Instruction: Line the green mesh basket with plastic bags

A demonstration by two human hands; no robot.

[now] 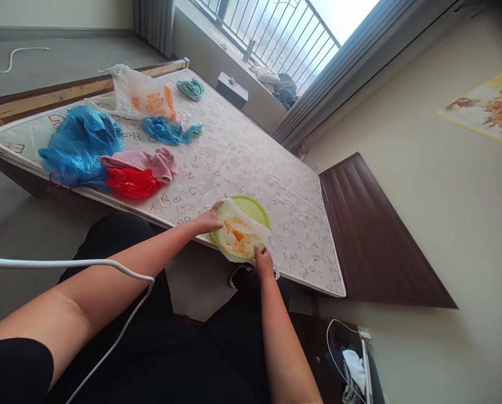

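My left hand (210, 219) grips the left edge of a white plastic bag (237, 233) with orange print, its fingers closed on it. On the bag's lower right side, my right hand (263, 261) is closed with the thumb lying on top. Something round and light green shows through the bag. Behind the bag, a bright green mesh basket (255, 210) is partly covered by it, at the near edge of the mattress (242, 163). How much of the basket is inside the bag I cannot tell.
On the mattress's left lie a large blue plastic bag (82, 140), a smaller blue bag (163, 130), a red bag (133, 182), a pink cloth (144, 161), a clear bag (139, 92) and a green cloth (191, 88). A white cable (86, 262) crosses my left arm. The headboard (373, 241) stands right.
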